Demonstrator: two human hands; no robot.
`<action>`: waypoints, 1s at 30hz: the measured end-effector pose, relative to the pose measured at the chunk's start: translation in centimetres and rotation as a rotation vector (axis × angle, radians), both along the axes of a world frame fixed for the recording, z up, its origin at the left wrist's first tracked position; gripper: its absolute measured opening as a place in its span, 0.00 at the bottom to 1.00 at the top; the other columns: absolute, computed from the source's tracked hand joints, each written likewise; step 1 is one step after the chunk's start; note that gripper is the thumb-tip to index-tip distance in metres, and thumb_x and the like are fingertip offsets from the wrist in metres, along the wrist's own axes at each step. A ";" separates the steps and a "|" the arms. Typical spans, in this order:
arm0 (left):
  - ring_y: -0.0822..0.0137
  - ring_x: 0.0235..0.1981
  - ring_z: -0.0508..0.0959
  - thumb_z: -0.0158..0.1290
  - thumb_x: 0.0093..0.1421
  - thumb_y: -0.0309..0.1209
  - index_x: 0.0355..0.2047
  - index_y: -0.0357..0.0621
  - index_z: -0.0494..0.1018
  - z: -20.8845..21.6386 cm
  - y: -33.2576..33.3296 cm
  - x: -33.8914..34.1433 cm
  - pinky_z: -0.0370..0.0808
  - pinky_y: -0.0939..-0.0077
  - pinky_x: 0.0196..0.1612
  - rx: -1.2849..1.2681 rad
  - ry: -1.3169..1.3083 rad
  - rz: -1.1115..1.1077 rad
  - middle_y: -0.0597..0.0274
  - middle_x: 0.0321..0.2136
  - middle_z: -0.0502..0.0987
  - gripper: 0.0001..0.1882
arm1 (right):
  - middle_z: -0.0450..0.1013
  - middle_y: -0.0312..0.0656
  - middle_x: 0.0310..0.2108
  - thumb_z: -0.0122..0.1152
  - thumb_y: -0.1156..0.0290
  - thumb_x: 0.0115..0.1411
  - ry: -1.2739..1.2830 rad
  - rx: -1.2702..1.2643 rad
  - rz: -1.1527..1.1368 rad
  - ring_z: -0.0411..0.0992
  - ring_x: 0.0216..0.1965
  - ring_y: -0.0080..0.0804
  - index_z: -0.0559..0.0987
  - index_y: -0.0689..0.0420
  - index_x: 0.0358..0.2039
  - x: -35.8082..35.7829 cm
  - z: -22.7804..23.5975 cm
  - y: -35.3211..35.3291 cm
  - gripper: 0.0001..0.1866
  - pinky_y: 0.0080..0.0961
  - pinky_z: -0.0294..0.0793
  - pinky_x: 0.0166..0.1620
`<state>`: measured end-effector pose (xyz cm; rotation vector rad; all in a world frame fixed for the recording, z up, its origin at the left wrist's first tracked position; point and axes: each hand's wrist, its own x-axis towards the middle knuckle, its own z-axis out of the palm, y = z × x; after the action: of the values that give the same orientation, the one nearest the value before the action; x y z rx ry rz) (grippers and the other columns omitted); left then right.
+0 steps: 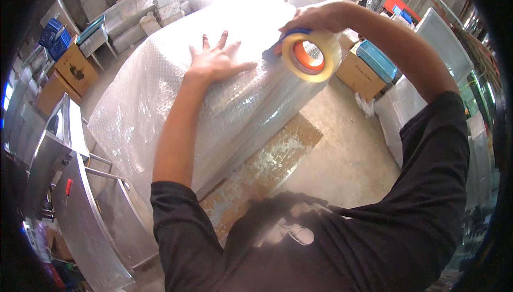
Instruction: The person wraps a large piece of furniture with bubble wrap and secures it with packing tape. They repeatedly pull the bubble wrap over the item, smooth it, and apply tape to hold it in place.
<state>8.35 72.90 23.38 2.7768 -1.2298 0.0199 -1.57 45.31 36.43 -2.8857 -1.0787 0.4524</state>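
A large bulky object stands before me, covered in clear bubble wrap (160, 89); what it is inside cannot be seen. My left hand (216, 63) lies flat on top of the wrap with its fingers spread. Farther right, my right hand (319, 18) is closed round a tape dispenser (273, 50) with blue parts. A thick roll of clear, yellowish tape (332, 57) with an orange hub sits on it. The dispenser is against the wrap's upper right edge. Strong glare washes out the far part of the top.
A worn board (278, 153) lies on the floor under the wrapped object. Metal panels (80, 222) with a red-handled screwdriver (68, 187) are at left. Cardboard boxes (76, 70) stand at far left; another carton (359, 75) with a blue container (377, 59) is at right.
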 end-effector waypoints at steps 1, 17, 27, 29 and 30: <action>0.45 0.75 0.38 0.40 0.45 0.84 0.72 0.59 0.54 0.7 -0.2 0.0 0.34 0.30 0.71 0.013 -0.013 -0.039 0.57 0.75 0.39 0.62 | 0.76 0.46 0.54 0.69 0.72 0.55 -0.018 -0.042 -0.086 0.75 0.52 0.38 0.71 0.50 0.64 -1.0 -0.8 0.1 0.34 0.29 0.73 0.58; 0.53 0.76 0.37 0.41 0.40 0.86 0.74 0.47 0.42 -0.2 -3.7 0.2 0.35 0.49 0.75 0.080 0.015 -0.226 0.46 0.74 0.39 0.72 | 0.76 0.45 0.46 0.65 0.54 0.63 0.470 1.161 -1.291 0.76 0.45 0.28 0.76 0.65 0.53 -10.6 -8.5 3.5 0.28 0.27 0.77 0.51; 0.52 0.76 0.38 0.43 0.39 0.86 0.74 0.43 0.43 -0.4 -3.1 -0.9 0.36 0.48 0.75 0.042 0.016 -0.240 0.44 0.74 0.42 0.74 | 0.77 0.45 0.36 0.64 0.57 0.62 0.328 1.074 -1.238 0.77 0.31 0.26 0.75 0.63 0.47 -12.6 -4.1 4.4 0.23 0.20 0.80 0.35; 0.52 0.76 0.38 0.43 0.40 0.85 0.74 0.44 0.43 -0.5 -3.0 -0.9 0.36 0.47 0.75 0.024 0.026 -0.241 0.44 0.74 0.42 0.73 | 0.78 0.44 0.31 0.66 0.53 0.61 0.228 1.055 -1.217 0.78 0.26 0.26 0.77 0.64 0.41 -12.5 -3.9 5.0 0.24 0.19 0.81 0.30; 0.52 0.76 0.39 0.43 0.40 0.85 0.74 0.44 0.43 -0.5 -3.1 -0.9 0.36 0.47 0.75 0.015 0.030 -0.241 0.44 0.74 0.42 0.73 | 0.78 0.44 0.28 0.66 0.52 0.60 0.238 1.102 -1.212 0.78 0.23 0.25 0.79 0.65 0.38 -12.4 -3.7 5.2 0.24 0.19 0.81 0.27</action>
<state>7.43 69.84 22.84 2.6114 -1.5523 -0.0501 -13.97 50.49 32.71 -1.8511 0.4572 0.0447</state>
